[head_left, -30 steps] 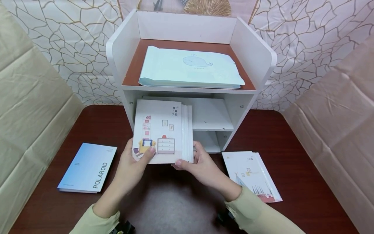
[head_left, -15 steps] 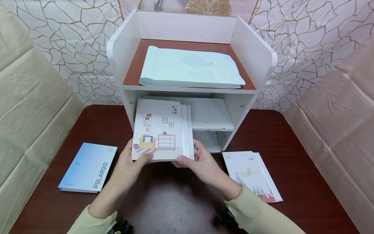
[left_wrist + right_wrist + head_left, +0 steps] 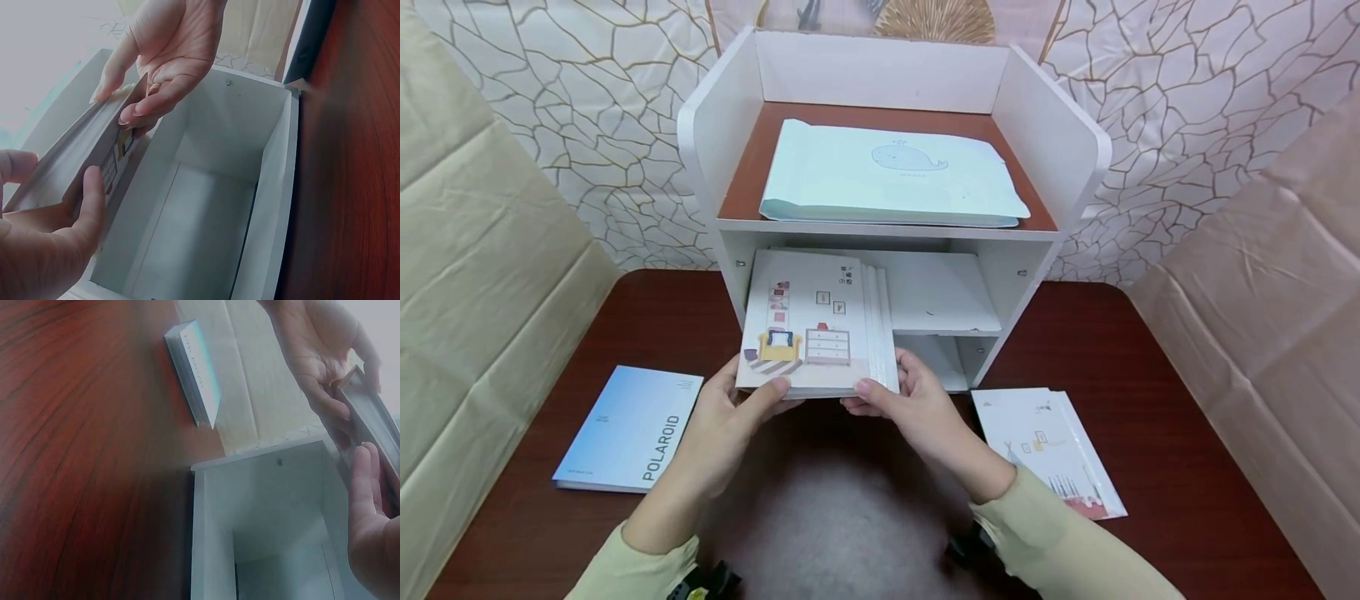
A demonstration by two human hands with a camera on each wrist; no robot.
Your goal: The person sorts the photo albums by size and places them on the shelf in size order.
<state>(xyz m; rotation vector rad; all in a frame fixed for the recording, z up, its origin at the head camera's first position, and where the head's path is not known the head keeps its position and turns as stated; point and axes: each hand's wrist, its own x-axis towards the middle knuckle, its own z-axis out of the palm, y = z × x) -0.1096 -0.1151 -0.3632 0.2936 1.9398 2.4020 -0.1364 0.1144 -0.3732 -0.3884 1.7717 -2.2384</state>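
A white book [image 3: 808, 292] with a drawn yellow sofa and a chest of drawers on its cover is held level at the middle opening of the white shelf unit [image 3: 887, 227]. Its left near corner is gripped by my left hand [image 3: 722, 429], thumb on the cover and fingers beneath. My right hand [image 3: 925, 408] grips the right near corner by its pale ridged edge, thumb on top. The far part of the book reaches over the inner shelf board [image 3: 940, 292]. From the left wrist, the book's thick side [image 3: 75, 156] shows between both hands.
A blue book marked POLAROID [image 3: 628, 429] lies on the dark red table [image 3: 647, 325] at left. Another white illustrated book [image 3: 1037, 442] lies at right, partly behind the right forearm. A pale blue whale-printed packet [image 3: 887, 175] occupies the unit's top. Side panels flank both openings.
Both hands have moved slightly forward with the white book, towards the shelf unit. Its near edge now sits farther from the body. Other objects stay where they were.
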